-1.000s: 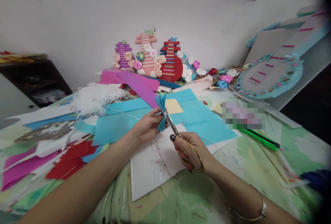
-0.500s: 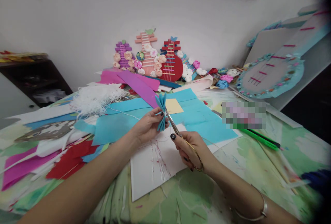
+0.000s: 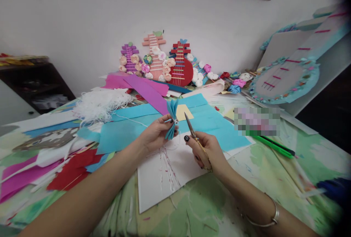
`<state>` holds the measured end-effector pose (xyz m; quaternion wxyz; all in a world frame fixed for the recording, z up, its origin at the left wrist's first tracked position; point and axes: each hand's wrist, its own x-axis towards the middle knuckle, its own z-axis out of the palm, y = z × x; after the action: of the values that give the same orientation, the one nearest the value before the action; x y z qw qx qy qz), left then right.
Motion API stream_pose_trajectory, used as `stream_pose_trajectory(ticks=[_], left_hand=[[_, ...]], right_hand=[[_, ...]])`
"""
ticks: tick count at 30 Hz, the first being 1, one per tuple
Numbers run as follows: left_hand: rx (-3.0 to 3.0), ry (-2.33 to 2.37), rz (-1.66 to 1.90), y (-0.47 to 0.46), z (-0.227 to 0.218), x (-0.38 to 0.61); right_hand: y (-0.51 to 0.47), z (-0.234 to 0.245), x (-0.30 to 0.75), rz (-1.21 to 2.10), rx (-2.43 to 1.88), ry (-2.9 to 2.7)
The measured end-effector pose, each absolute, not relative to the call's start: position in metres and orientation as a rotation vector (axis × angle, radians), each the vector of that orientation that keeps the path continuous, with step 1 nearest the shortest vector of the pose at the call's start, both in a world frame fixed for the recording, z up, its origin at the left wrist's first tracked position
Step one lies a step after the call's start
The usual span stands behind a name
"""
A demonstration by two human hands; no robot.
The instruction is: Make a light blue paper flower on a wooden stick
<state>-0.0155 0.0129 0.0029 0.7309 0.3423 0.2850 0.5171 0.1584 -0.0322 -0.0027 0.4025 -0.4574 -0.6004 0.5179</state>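
My left hand [image 3: 157, 133] pinches a folded fan of blue crepe paper [image 3: 172, 121], tied round its middle with white string [image 3: 176, 121]. Gold-handled scissors [image 3: 193, 134] are held in my right hand [image 3: 208, 152], with the blades pointing up and away, together and apart from the blue paper. Beneath both hands lies a white sheet [image 3: 156, 189] marked with pink and white strands. Behind them blue paper [image 3: 216, 131] is spread out, with a small yellow paper square [image 3: 184, 113] on it.
A heap of white string [image 3: 100, 103] lies at left, near red paper [image 3: 72, 169] and magenta paper [image 3: 26, 175]. Decorated paper instruments [image 3: 181, 69] lean on the wall. A green cutter [image 3: 276, 147] lies to the right, below a large blue-trimmed instrument [image 3: 285, 78].
The scissors have moved right, away from the string at the middle of the blue paper. My left hand keeps its pinch on the blue paper fan.
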Motion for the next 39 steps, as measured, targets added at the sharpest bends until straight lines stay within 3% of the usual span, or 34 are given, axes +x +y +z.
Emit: stream_pose_trajectory(ticks=[14, 30, 39], left_hand=[[0.892, 0.628, 0.94, 0.002, -0.01, 0.002], [0.776, 0.69, 1.004, 0.008, -0.006, -0.004], [0.864, 0.645, 1.123, 0.009, -0.009, -0.001]], right_hand=[[-0.03, -0.003, 0.158, 1.129, -1.163, -1.488], [-0.006, -0.007, 0.181, 0.925, -1.326, -1.339], [-0.006, -0.001, 0.187, 0.621, -1.503, -1.541]])
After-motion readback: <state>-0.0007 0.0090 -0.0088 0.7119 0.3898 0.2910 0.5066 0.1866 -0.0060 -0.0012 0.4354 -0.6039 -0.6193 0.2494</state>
